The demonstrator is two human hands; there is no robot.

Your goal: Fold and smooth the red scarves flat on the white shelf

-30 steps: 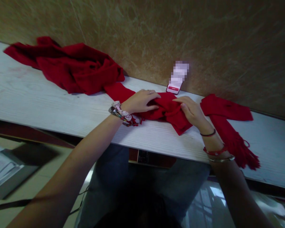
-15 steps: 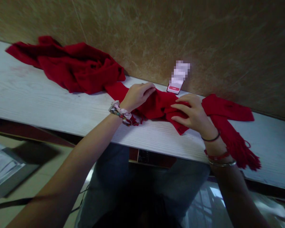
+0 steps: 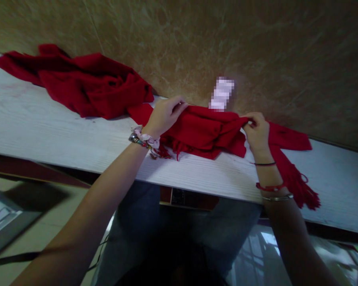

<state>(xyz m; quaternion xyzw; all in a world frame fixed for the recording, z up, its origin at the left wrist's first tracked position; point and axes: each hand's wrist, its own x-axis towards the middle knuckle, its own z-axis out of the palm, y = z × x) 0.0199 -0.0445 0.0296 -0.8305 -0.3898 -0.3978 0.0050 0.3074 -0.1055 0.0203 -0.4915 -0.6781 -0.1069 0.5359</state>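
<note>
A red fringed scarf is lifted off the white table, stretched between both hands. My left hand is closed on the scarf's upper left edge. My right hand pinches its upper right corner. Fringe hangs under the left side near my wrist. A second red scarf lies to the right, its tassels reaching over the table's front edge. A heap of red scarves is piled at the back left against the wall.
A phone leans on the brown marbled wall just behind the lifted scarf, partly hidden by it. The table's front edge runs above my lap. A grey object sits on the floor at lower left.
Both hands went from pressing the scarf flat on the table to gripping its top edge and raising it. The hands have spread apart, and the cloth now covers the phone's base.
</note>
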